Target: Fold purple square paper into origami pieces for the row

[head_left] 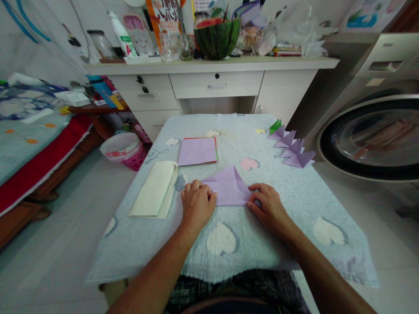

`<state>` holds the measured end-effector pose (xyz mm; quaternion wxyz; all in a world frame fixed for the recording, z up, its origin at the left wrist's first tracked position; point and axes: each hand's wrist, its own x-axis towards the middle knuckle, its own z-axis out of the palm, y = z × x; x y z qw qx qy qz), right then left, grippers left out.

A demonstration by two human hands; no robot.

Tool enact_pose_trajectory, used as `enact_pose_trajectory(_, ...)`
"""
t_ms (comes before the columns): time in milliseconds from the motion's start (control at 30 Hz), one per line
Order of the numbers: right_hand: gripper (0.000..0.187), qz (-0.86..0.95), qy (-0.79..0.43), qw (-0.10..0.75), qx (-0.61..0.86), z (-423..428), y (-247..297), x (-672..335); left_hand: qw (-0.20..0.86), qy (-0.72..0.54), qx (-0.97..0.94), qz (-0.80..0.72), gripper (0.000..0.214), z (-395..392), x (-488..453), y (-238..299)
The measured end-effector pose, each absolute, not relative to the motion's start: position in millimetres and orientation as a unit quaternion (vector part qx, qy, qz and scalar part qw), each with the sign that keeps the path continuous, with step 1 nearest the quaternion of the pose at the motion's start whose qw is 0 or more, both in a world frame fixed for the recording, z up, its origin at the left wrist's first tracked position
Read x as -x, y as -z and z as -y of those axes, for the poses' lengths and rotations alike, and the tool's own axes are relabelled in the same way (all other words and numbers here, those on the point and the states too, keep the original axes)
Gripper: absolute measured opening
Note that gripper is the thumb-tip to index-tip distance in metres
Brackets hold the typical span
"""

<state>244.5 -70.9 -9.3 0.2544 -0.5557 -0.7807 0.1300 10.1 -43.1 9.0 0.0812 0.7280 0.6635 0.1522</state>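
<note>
A purple sheet of origami paper (229, 187), partly folded with a peak at its far side, lies on the cloth-covered table in front of me. My left hand (199, 200) is closed on its left corner, fingers curled over the edge. At the opposite corner my right hand (266, 203) pinches the paper between thumb and fingers. Beyond my left hand sits a stack of square paper (197, 151), purple on top with red and green edges showing. Left of that hand lies a folded cream sheet (153, 189).
Several folded purple paper pieces (291, 148) and a green one (275, 126) form a row at the table's far right. Behind stands a white desk (216, 65) bearing a cut watermelon (217, 39). A washing machine (376, 131) is at right, a pink bin (122, 150) at left.
</note>
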Motion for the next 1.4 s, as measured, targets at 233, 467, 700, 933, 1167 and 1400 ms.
enact_pose_trajectory(233, 0.006, 0.779, -0.127, 0.246, 0.563, 71.3, 8.0, -243.2, 0.077, -0.154, -0.72, -0.673, 0.022, 41.9, -7.9, -6.7)
enact_pose_trajectory(467, 0.007, 0.785, -0.124, 0.239, 0.558, 70.7, 8.2, -243.9, 0.08, -0.174, -0.71, -0.678, 0.022, 42.0, -6.7, -5.7)
enact_pose_trajectory(700, 0.007, 0.786, -0.121, 0.24, 0.557, 71.8, 8.8, -243.4, 0.078, -0.173, -0.705, -0.684, 0.018, 43.5, -8.0, -7.6)
enact_pose_trajectory(933, 0.008, 0.786, -0.12, 0.242, 0.556, 71.4, 8.8, -244.0, 0.075, -0.186, -0.719, -0.666, 0.013, 44.2, -11.7, -8.8)
enact_pose_trajectory(1167, 0.008, 0.785, -0.119, 0.245, 0.557, 71.3, 10.0, -244.1, 0.098, -0.212, -0.788, -0.569, 0.012, 38.9, -11.4, -7.8)
enact_pose_trajectory(1400, 0.008, 0.779, -0.12, 0.247, 0.564, 71.0, 12.1, -244.8, 0.083, -0.18, -0.852, -0.485, 0.024, 36.1, -11.8, -2.1)
